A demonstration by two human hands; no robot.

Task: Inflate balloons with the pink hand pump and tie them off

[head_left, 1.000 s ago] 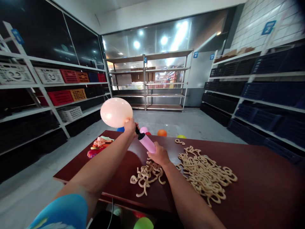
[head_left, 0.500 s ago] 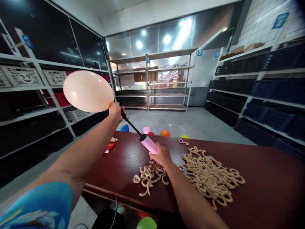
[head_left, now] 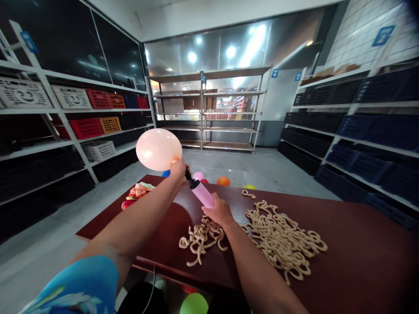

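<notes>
Left hand (head_left: 179,169), clutching the neck of the peach balloon (head_left: 158,149) left of the pink pump (head_left: 203,195), is now holding the black plunger (head_left: 189,175) pushed in after its long extension a moment ago, apparently completing a stroke, while the right hand (head_left: 220,211) is gripping the pump's lower end.

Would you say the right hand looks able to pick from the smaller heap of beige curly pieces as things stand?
Probably not: the right hand is closed around the pink pump. The smaller heap lies close by, though, with nothing visibly between.
</notes>
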